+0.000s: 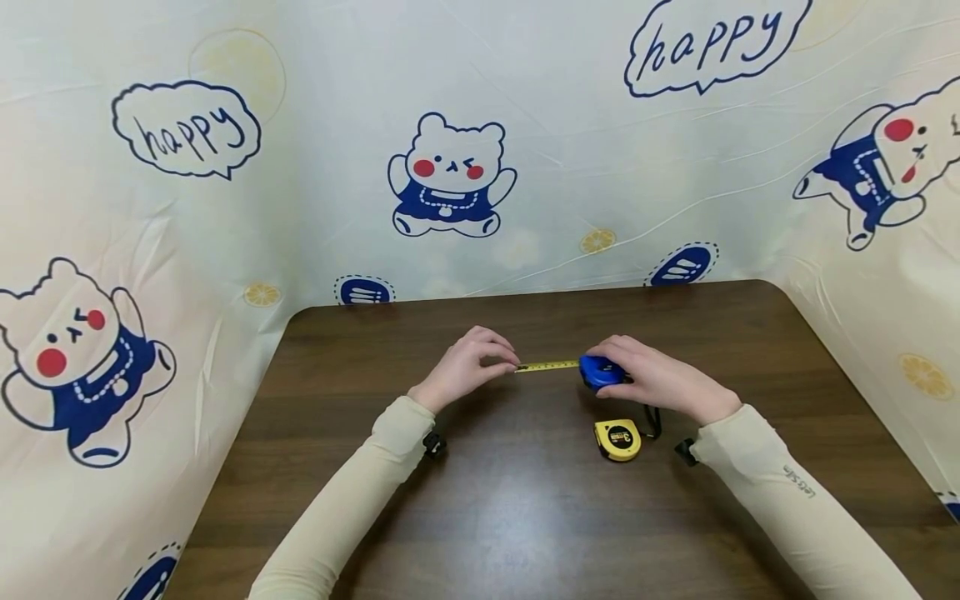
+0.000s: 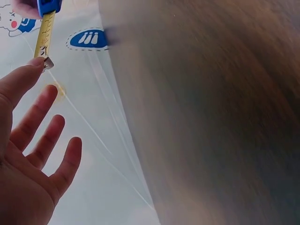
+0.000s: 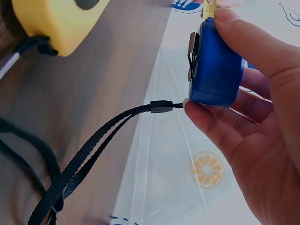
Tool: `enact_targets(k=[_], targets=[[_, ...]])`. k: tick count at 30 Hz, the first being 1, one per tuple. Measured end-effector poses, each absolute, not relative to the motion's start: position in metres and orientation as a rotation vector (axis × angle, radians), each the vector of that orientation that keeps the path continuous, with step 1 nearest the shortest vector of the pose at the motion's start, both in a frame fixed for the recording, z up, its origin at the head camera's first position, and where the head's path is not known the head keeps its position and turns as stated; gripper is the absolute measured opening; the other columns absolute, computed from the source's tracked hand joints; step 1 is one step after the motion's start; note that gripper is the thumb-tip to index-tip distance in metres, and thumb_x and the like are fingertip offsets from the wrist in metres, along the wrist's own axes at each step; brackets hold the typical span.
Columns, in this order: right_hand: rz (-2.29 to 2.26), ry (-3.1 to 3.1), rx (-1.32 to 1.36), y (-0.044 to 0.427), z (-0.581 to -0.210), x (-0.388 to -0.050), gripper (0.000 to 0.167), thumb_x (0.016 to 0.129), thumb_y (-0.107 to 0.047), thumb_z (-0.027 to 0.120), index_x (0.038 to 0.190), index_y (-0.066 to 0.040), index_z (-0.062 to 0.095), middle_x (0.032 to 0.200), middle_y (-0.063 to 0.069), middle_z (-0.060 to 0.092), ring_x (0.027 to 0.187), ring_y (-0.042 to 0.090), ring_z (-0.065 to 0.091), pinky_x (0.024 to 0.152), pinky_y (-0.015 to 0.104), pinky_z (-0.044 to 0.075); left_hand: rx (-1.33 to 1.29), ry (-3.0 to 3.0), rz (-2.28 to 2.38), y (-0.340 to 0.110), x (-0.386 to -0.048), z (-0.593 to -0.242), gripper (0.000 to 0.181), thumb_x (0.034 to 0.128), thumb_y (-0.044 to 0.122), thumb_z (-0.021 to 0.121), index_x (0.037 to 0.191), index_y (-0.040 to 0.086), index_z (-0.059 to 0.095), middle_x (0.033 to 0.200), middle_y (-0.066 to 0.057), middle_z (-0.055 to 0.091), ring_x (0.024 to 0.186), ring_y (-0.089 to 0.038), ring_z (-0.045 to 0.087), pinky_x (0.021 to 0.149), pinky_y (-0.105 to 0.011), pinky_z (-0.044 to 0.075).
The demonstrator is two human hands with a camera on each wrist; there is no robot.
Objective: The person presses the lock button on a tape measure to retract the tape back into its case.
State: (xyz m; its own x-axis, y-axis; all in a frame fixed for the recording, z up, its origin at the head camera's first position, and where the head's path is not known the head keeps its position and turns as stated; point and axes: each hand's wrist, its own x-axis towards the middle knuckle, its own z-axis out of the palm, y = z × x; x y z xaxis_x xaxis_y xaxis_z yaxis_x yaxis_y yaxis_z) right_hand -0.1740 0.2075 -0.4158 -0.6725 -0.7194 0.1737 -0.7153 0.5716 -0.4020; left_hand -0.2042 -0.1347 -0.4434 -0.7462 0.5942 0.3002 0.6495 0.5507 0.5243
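Observation:
My right hand (image 1: 660, 379) grips a blue tape measure (image 1: 597, 372) by its case, above the table. A short length of yellow tape blade (image 1: 551, 365) runs out of the case to the left. My left hand (image 1: 468, 367) pinches the blade's end at its metal hook (image 2: 48, 63) between thumb and index finger; the other fingers are spread in the left wrist view. From the blue case hangs a black wrist strap (image 3: 101, 133), and a metal belt clip (image 3: 192, 54) shows on its side. A yellow tape measure (image 1: 618, 440) lies on the table below the right hand.
The brown wooden table (image 1: 480, 517) has rounded far corners. A pale curtain (image 1: 525, 167) printed with bears and "happy" bubbles stands behind it and along both sides. Small black wrist devices (image 1: 433, 445) sit under both sleeves.

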Motion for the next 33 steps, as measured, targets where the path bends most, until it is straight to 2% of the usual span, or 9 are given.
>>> enact_targets(k=[22, 27, 33], targets=[[-0.701, 2.732, -1.308, 0.186, -0.416, -0.173, 0.054, 0.093, -0.031, 0.081, 0.137, -0.008, 0.061, 0.131, 0.005, 0.062, 0.118, 0.020, 0.059, 0.098, 0.044, 0.055, -1.149, -2.678, -0.954, -0.100, -0.202, -0.441, 0.010, 0.0962, 0.021, 0.078, 0.105, 0.019, 0.082, 0.115, 0.001, 0.072, 0.117, -0.019, 0.056, 0.101, -0.039, 0.050], [-0.687, 2.743, -1.277, 0.191, -0.415, -0.173, 0.055, 0.093, -0.027, 0.081, 0.139, -0.006, 0.059, 0.132, 0.008, 0.061, 0.119, 0.024, 0.059, 0.098, 0.047, 0.055, -1.112, -2.725, -0.960, -0.106, -0.202, -0.444, 0.013, 0.0962, 0.020, 0.078, 0.108, 0.014, 0.081, 0.117, -0.001, 0.071, 0.119, -0.021, 0.057, 0.103, -0.041, 0.050], [-0.680, 2.780, -1.235, 0.207, -0.416, -0.176, 0.055, 0.091, -0.025, 0.083, 0.138, -0.004, 0.060, 0.129, 0.009, 0.062, 0.116, 0.024, 0.059, 0.095, 0.046, 0.057, -1.094, -2.797, -0.931, -0.120, -0.200, -0.447, 0.015, 0.0986, 0.024, 0.075, 0.110, 0.017, 0.080, 0.118, 0.000, 0.071, 0.120, -0.022, 0.056, 0.104, -0.042, 0.049]])
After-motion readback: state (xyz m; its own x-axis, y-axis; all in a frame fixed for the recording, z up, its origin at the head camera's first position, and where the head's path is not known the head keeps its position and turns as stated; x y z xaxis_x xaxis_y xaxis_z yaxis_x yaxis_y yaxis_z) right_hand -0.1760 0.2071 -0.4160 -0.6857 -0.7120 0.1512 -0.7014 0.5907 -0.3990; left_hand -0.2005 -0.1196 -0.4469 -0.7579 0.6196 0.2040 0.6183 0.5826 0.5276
